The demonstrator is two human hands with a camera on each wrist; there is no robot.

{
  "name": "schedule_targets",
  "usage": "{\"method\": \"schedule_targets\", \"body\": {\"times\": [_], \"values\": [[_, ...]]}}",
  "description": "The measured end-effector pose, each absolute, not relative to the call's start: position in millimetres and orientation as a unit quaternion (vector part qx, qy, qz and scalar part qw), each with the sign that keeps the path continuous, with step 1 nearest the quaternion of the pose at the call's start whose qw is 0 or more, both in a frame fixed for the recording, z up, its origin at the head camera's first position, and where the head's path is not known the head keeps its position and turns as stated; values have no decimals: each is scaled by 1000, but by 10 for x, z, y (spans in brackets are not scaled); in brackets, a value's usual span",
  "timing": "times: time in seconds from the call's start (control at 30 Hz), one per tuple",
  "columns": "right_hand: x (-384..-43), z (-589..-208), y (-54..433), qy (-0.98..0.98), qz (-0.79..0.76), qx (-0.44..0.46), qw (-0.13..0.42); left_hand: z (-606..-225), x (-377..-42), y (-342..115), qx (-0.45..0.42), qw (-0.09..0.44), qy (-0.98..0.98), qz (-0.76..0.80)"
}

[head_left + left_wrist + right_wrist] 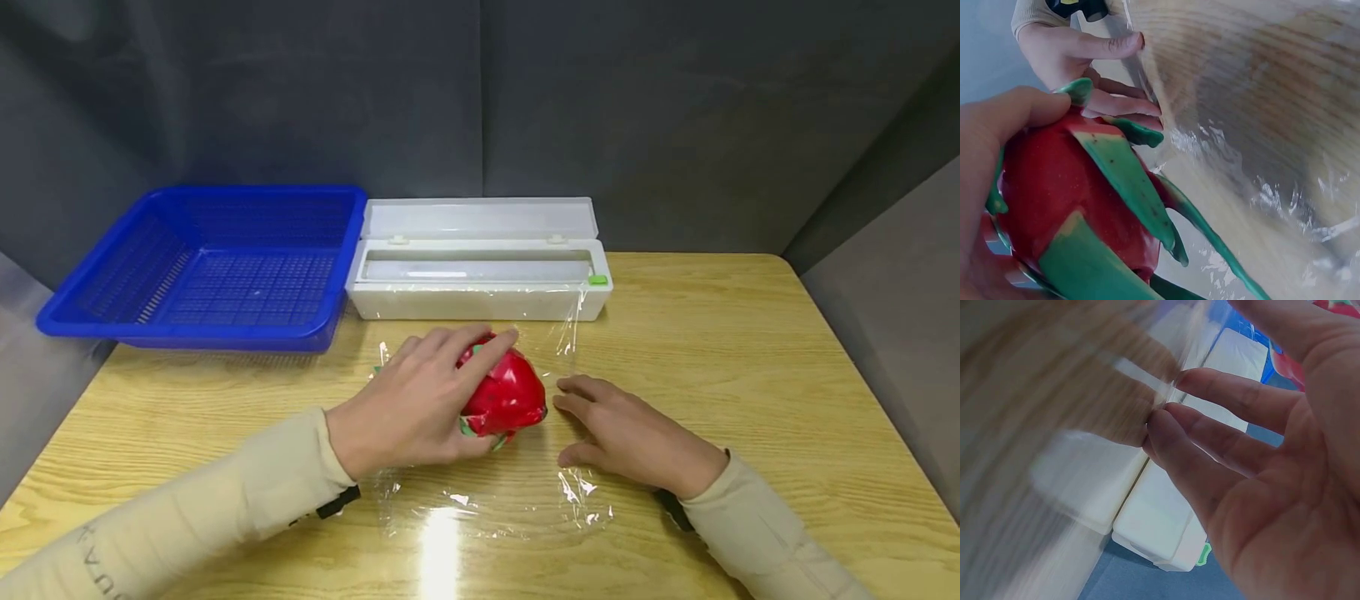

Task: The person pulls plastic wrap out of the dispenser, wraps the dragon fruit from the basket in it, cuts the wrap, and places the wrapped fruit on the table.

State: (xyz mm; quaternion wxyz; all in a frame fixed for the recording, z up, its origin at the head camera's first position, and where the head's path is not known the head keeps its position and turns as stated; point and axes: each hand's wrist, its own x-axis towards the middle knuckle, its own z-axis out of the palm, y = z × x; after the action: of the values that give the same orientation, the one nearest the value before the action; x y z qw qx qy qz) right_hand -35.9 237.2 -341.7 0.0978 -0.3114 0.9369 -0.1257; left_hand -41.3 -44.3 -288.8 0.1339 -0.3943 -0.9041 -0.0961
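A red dragon fruit with green leaf tips (510,392) is in my left hand (416,404), thumb on one side and fingers over the other. In the left wrist view the dragon fruit (1079,175) fills the lower left, and part of its underside is hidden by the palm. It is over a sheet of clear cling film (495,521) spread on the table. To its right, my right hand (633,429) rests with loosely bent fingers at the film's right edge. In the right wrist view the fingertips (1166,428) touch the surface there, thumb apart.
Behind the film stands a white cling film dispenser (480,304) with its lid raised, a roll (480,270) inside and a green slider (597,280) at its right end. The film runs out from its front. A blue plastic basket (225,337) stands at the left back.
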Motion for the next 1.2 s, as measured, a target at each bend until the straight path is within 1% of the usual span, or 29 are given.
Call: {"method": "schedule_targets", "body": {"times": [0.27,0.73,0.87,1.03,1.2], "values": [[-363,-3426,2381,936,-125,-317,88,-2978,-414,-390,-390,91,-910,-108],[-361,-3440,2377,936,-125,-321,77,-3070,-404,-328,-384,82,-914,-102],[-361,-3442,2377,936,-125,-321,79,-3089,-398,-318,-379,70,-918,-95],[-356,-3441,2378,937,-125,-316,84,-3117,-399,-309,-378,71,-919,-83],[-351,-3438,2372,938,-123,-314,84,-3148,-402,-305,-376,61,-920,-86]]}}
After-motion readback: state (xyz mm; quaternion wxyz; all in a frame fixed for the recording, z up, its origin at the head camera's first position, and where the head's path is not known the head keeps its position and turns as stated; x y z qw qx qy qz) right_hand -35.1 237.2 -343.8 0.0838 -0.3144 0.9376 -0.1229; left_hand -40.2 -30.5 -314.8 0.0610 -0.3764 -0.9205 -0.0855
